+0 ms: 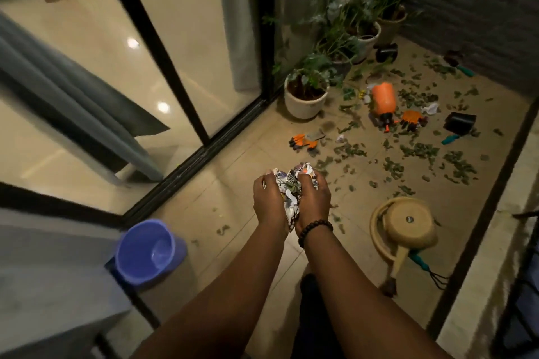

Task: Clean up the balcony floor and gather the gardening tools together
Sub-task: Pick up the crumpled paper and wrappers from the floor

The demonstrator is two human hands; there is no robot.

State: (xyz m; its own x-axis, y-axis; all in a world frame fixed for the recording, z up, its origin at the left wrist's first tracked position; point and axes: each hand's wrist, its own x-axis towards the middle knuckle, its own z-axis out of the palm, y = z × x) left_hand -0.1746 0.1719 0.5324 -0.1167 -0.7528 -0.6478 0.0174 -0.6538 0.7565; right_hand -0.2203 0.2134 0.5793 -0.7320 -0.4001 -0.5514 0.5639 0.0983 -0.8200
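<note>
Left hand (269, 198) and right hand (313, 201) gripping crumpled paper wad (291, 188) together above balcony floor (242, 183). Leaves (420, 151), orange gloves (303, 141), orange sprayer (383, 99), teal trowel (450, 139) scattered beyond. Purple bucket (145, 251) lower left.

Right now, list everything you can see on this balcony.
Crumpled paper: one wad, printed white, gripped between both hands.
Bucket: one, purple, floor at left.
Watering can: one, beige, floor at right.
Hand fork: one, teal handle, beside the watering can.
Gloves: two, orange, apart on the floor.
Sprayer: one, orange, lying down.
Small pots: two, black, tipped over.
Trowels: two, teal handles.
Potted plants: several, along the glass door.
Leaves: many, green, scattered.
Hands: left, right.
</note>
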